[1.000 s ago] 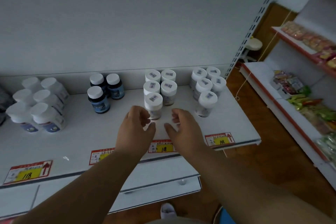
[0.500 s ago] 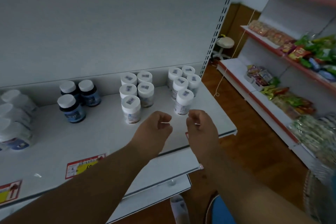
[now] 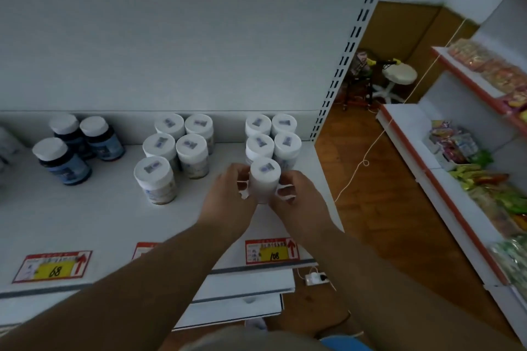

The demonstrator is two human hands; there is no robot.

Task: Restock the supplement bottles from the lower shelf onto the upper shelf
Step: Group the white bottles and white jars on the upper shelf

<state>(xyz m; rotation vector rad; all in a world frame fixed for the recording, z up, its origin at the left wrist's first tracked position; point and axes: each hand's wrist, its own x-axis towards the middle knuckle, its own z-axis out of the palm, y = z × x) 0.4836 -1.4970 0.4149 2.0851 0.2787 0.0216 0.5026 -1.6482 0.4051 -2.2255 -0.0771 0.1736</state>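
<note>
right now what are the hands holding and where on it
Both the left hand and right hand grip the front white bottle by its sides, below the cap.

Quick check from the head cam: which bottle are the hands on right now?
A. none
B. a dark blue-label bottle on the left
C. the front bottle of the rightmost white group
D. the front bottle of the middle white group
C: the left hand and right hand both grip the front white bottle of the rightmost group, by the 108 price tag.
</note>
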